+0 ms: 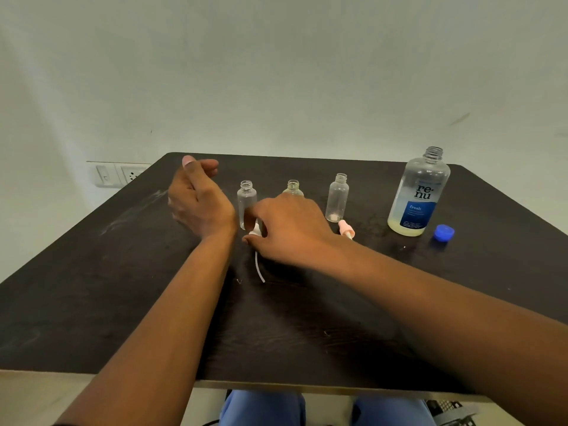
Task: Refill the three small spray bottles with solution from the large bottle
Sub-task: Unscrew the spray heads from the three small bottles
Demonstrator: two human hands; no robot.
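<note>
Reaching across the worktop (123, 302), your right hand (289, 232) pinches a white pump (255, 231) just near of the left bottle (246, 204), its dip tube trailing toward you. Your left hand (196, 198) hovers just left of that bottle, fingers loosely curled and holding nothing. All three small bottles stand uncapped in a row: the middle bottle (293, 187) is half hidden behind your right hand, and the right bottle (337, 198) has a pink pump (346, 229) lying beside its base. The big bottle (418, 195) stands open at far right, its blue cap (444, 233) next to it. You risk knocking over the light left or middle bottle as your knuckles lift away. Capping now looks premature, since the left and right bottles appear almost empty. The tube could also drag dirt off the worktop.
</note>
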